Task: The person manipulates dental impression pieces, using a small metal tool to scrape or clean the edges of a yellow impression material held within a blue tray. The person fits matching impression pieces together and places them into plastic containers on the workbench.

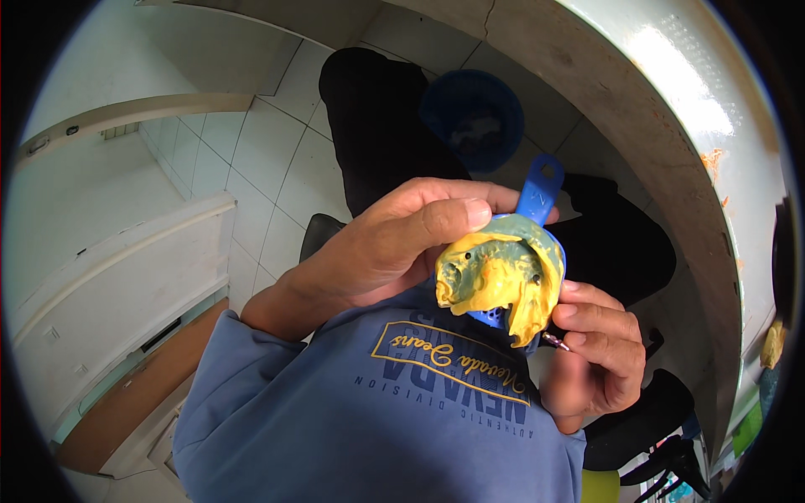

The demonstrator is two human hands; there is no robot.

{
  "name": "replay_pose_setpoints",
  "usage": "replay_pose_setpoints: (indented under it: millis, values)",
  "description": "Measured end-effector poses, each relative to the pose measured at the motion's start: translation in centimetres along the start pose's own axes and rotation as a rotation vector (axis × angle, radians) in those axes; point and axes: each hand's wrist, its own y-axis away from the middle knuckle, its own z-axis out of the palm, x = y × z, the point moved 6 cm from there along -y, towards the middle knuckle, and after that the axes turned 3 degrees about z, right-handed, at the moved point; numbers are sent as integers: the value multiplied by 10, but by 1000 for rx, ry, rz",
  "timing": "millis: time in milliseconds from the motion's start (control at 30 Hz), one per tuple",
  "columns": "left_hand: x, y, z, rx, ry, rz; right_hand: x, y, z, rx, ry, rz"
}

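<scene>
My left hand (381, 243) grips a blue dental impression tray (535, 191) near its handle, with thumb on top and fingers behind. The tray carries a green and yellow impression material (499, 281), with dark holes and a ragged yellow edge. My right hand (599, 348) is curled at the tray's right edge, fingertips against or very near it, holding a small shiny metal piece (555, 342) just below the yellow material. Part of that piece is hidden by the fingers.
My legs (365, 109) in black are below. A blue basin (470, 92) holding pale items sits on the tiled floor (293, 142). A curved pale worktop (688, 101) borders the right, with small objects (767, 360) along it. Pale cabinetry (101, 293) stands at left.
</scene>
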Motion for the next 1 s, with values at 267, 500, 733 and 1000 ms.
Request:
replay_pose_setpoints:
  millis: [267, 500, 733, 1000]
  values:
    - [-2, 1, -1, -2, 13, -11, -2, 1, 1, 40, -4, -8]
    - [-1, 1, 0, 0, -20, -12, -3, 1, 2, 47, -5, 4]
    - [-1, 1, -1, -5, 7, 2, -1, 0, 1, 15, -4, 5]
    - [3, -1, -6, -26, -90, 57, 4, 4, -1, 10, -7, 27]
